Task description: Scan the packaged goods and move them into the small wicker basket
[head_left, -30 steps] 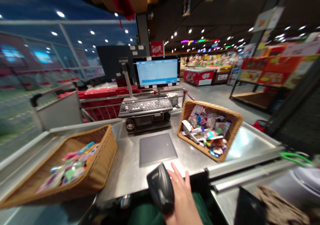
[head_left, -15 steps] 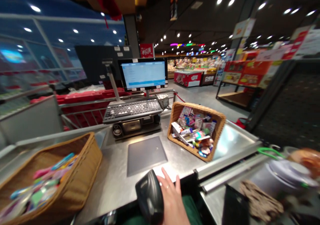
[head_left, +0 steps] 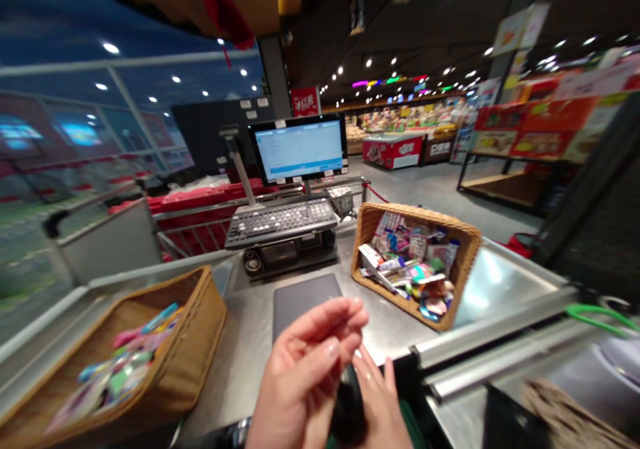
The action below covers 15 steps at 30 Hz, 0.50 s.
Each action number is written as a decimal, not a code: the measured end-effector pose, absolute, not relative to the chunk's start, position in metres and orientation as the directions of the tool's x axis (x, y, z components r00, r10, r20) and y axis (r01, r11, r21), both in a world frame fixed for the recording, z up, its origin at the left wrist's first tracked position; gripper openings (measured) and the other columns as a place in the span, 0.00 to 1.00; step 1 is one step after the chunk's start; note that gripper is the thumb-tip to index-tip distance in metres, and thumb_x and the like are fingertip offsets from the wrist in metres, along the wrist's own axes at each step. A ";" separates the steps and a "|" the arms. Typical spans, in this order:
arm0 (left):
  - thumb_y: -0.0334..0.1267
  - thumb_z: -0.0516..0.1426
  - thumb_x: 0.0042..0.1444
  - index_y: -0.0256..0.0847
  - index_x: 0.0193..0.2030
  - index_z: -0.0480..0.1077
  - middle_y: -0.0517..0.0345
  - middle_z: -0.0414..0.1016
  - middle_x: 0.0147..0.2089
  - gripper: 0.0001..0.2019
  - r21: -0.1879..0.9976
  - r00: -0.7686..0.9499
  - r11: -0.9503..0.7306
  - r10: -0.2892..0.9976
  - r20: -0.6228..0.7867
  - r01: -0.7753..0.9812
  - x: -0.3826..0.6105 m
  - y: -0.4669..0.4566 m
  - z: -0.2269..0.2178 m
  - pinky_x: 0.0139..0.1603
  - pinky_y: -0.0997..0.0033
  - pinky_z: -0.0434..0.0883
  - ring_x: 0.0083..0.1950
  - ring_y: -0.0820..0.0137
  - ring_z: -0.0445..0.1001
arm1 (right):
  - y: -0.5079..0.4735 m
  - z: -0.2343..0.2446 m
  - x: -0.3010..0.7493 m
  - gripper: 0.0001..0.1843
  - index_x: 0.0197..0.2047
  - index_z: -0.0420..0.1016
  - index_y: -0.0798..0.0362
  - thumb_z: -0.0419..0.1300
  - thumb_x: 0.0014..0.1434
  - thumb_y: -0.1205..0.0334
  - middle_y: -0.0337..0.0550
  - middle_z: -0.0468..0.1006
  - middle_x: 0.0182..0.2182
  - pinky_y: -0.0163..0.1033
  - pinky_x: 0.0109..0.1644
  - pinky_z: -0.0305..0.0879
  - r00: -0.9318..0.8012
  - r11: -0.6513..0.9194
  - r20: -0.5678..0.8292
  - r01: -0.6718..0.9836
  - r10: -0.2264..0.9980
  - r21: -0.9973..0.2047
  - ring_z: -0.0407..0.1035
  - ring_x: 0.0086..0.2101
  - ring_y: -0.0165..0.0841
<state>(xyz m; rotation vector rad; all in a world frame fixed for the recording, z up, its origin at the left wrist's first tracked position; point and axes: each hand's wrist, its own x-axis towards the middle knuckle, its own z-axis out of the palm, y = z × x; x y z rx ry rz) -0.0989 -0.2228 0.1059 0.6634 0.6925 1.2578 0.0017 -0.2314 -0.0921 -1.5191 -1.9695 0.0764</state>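
My left hand (head_left: pixel 305 369) is raised in front of me over the counter's near edge. Its fingers are curled toward the thumb in a loose pinch, and nothing shows in them. Behind it my right hand (head_left: pixel 379 399) holds a black barcode scanner (head_left: pixel 345 402) from its right side, fingers lying along it. The left hand hides most of the scanner. A dark scan plate (head_left: pixel 300 296) lies in the steel counter (head_left: pixel 250 342) just beyond both hands.
A wicker basket (head_left: pixel 457 282) of small packets stands at the right, and another wicker basket (head_left: pixel 200 329) with colourful items at the left. Keyboard (head_left: pixel 281 220) and screen (head_left: pixel 299 149) stand behind the plate. A steel rail (head_left: pixel 490 362) and green handle (head_left: pixel 595 314) are at the right.
My left hand has come up into view in front of the scanner; it was out of sight before. My right hand stays on the scanner. The view has shifted a little.
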 end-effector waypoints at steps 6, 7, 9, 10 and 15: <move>0.34 0.70 0.39 0.37 0.37 0.77 0.53 0.79 0.36 0.15 0.793 0.119 0.115 0.991 -0.053 -0.599 -0.091 -0.207 0.098 0.35 0.81 0.74 0.34 0.74 0.77 | -0.222 -0.104 0.011 0.30 0.55 0.69 0.49 0.52 0.48 0.72 0.49 0.74 0.55 0.72 0.60 0.50 -0.105 0.304 0.488 0.887 0.866 -0.348 0.62 0.60 0.51; 0.37 0.69 0.41 0.37 0.34 0.75 0.57 0.77 0.31 0.13 0.820 0.109 0.070 0.994 -0.009 -0.568 -0.090 -0.200 0.093 0.30 0.82 0.71 0.28 0.77 0.73 | -0.221 -0.106 0.013 0.28 0.54 0.70 0.49 0.51 0.50 0.73 0.48 0.75 0.55 0.72 0.61 0.49 -0.093 0.294 0.500 0.894 0.861 -0.338 0.62 0.60 0.50; 0.43 0.68 0.44 0.38 0.28 0.70 0.64 0.68 0.22 0.14 0.869 0.070 -0.064 0.991 0.112 -0.491 -0.088 -0.177 0.079 0.22 0.84 0.63 0.21 0.82 0.64 | -0.219 -0.112 0.015 0.26 0.51 0.72 0.48 0.50 0.52 0.75 0.46 0.76 0.54 0.71 0.62 0.47 -0.070 0.269 0.514 0.907 0.855 -0.323 0.63 0.59 0.49; 0.44 0.67 0.45 0.38 0.26 0.68 0.66 0.65 0.22 0.15 0.897 0.019 -0.134 0.987 0.157 -0.422 -0.086 -0.161 0.070 0.22 0.83 0.61 0.21 0.82 0.61 | -0.219 -0.114 0.017 0.25 0.50 0.73 0.48 0.49 0.52 0.75 0.46 0.76 0.53 0.70 0.63 0.48 -0.061 0.258 0.518 0.912 0.853 -0.318 0.63 0.59 0.49; 0.47 0.57 0.55 0.39 0.23 0.64 0.65 0.62 0.22 0.16 0.873 -0.112 -0.412 0.886 0.451 0.260 -0.071 -0.066 0.008 0.28 0.77 0.64 0.25 0.76 0.63 | -0.219 -0.120 0.028 0.25 0.49 0.75 0.47 0.47 0.56 0.76 0.48 0.76 0.54 0.66 0.58 0.60 -0.025 0.200 0.522 0.938 0.852 -0.282 0.68 0.55 0.47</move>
